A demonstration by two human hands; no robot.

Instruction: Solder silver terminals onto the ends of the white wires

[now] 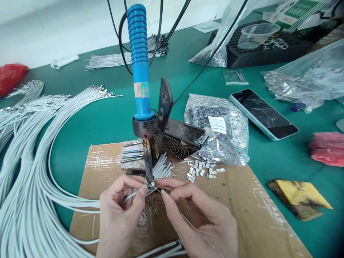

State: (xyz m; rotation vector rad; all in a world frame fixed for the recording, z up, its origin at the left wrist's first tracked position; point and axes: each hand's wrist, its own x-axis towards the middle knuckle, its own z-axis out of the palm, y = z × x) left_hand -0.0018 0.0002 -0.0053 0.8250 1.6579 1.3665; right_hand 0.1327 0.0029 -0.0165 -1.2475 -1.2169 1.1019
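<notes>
A blue-handled soldering iron stands upright in a dark metal holder, its tip pointing down between my hands. My left hand pinches the end of a white cable, just left of the tip. A small silvery piece sits right at the tip, and my fingers partly hide it. In my right hand a thin solder wire is pinched between thumb and forefinger, its upper end close to the tip. More white cable ends lie fanned out behind my fingertips.
A cardboard sheet lies under the work. Small metal tabs are scattered right of the iron, before a plastic bag. Long bundles of white cables fill the left side. A phone and a yellow sponge lie at right.
</notes>
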